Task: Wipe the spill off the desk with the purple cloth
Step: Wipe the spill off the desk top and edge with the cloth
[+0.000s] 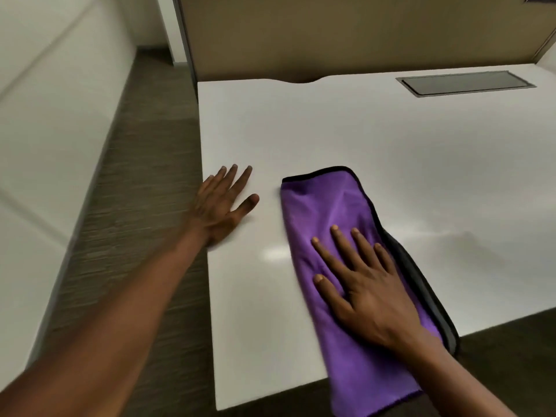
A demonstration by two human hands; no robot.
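Two flat hands on the desk (391,152), one on the cloth (328,212).

The right hand (367,293) lies palm-down on the folded purple cloth, fingers straight and spread, pressing rather than gripping; the cloth runs lengthwise from mid-desk to the near edge, where its end hangs over (a grey underside shows along its right side). The left hand (221,206) rests flat and empty beside the desk's left edge, fingers straight, a bare strip between it and the cloth. Wide bare surface lies beyond and right of the cloth, up to a grey hatch (466,82) near the partition (331,34).
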